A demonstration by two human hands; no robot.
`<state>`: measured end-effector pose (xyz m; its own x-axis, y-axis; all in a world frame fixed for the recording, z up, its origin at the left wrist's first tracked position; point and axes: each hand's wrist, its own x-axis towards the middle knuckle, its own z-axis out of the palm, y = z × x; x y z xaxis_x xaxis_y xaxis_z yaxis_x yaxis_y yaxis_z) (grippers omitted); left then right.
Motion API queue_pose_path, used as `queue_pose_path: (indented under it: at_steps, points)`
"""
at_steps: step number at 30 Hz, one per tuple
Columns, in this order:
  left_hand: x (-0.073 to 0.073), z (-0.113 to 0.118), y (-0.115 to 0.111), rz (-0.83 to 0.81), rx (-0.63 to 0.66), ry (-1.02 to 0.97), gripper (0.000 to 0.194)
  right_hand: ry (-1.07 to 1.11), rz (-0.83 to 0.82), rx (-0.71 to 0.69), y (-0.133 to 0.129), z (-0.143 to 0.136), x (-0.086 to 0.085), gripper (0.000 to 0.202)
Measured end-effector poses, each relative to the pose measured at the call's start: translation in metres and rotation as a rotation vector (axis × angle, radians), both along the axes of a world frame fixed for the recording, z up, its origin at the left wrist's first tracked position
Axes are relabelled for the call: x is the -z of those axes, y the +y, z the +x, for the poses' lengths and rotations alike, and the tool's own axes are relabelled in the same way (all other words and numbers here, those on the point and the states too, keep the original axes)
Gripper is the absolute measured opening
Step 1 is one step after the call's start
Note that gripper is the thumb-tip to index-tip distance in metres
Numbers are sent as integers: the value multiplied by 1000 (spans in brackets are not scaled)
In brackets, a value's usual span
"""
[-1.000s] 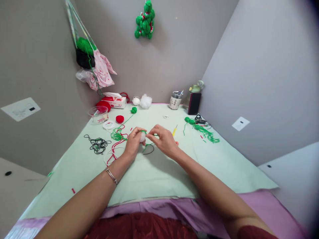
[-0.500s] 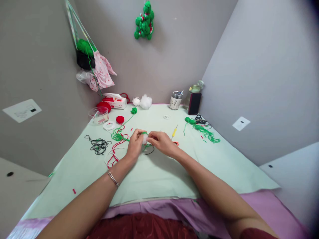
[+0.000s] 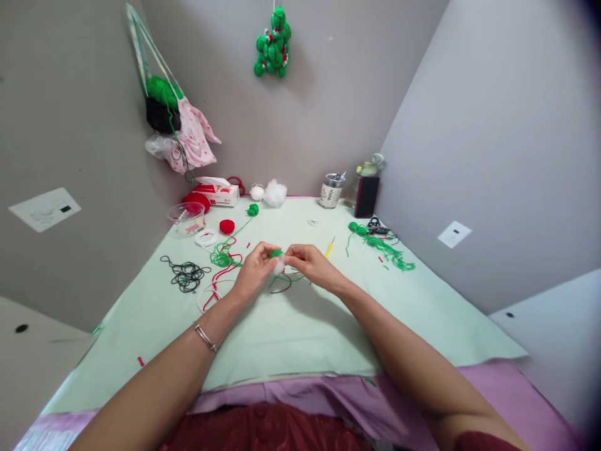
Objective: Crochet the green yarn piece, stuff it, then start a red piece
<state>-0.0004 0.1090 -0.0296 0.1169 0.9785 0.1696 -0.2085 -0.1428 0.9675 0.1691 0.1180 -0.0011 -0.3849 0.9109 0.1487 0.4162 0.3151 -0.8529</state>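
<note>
My left hand (image 3: 256,270) is closed around a small green crocheted piece (image 3: 277,254) above the middle of the table. White stuffing (image 3: 279,265) bulges from the piece's near side. Pinched fingers of my right hand (image 3: 310,265) touch the stuffing from the right. Green and dark yarn ends (image 3: 282,285) hang down below the hands. To the left lie a tangle of green yarn (image 3: 221,255) and loose red yarn (image 3: 216,280). A yellow-handled crochet hook (image 3: 329,248) lies just beyond my right hand.
Black yarn (image 3: 184,274) lies left, near a clear plastic tub (image 3: 188,220) and a tissue box (image 3: 224,195). A red ball (image 3: 226,227) and white fluff (image 3: 275,193) are farther back. A pen tin (image 3: 331,191), phone (image 3: 367,197), scissors (image 3: 375,225) and green yarn pieces (image 3: 389,250) stand or lie right.
Both hands have shifted slightly right with the green piece. My right hand has drawn a little away from my left, and more of the white stuffing shows between them.
</note>
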Motion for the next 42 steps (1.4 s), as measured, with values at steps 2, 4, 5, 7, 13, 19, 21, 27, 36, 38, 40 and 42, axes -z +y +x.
queue_pose_path:
  at_steps: [2,4,5,7,13,19,21,27,36,38,40,42]
  points:
    - [3,1,2,-2,-46,6,21,10,16,-22,-5,-3,-2,20]
    - [6,3,4,-5,-95,8,16,23,24,-18,-9,-8,-1,18]
    - [7,4,4,-8,-112,7,14,32,20,-11,-10,-11,1,18]
    - [8,6,4,-16,-119,-6,12,50,4,14,-9,-16,6,19]
    - [1,4,-4,-54,-8,-75,22,50,24,168,2,-15,18,19]
    - [0,-2,0,-51,63,-62,36,-5,40,87,1,-5,8,25]
    - [4,-2,4,-51,31,-55,33,-35,67,48,-5,-6,4,23]
    - [18,6,10,-92,-138,-47,17,-119,155,49,-21,-19,3,13]
    - [-2,5,-2,-147,28,-175,25,-67,48,212,2,-11,9,17]
    - [-4,2,-2,-133,74,-187,30,-41,13,204,8,-8,10,19]
    - [-3,0,-1,-127,91,-181,36,-26,-5,186,11,-6,10,21]
    - [0,1,0,-120,82,-171,38,-25,-4,166,11,-5,10,21]
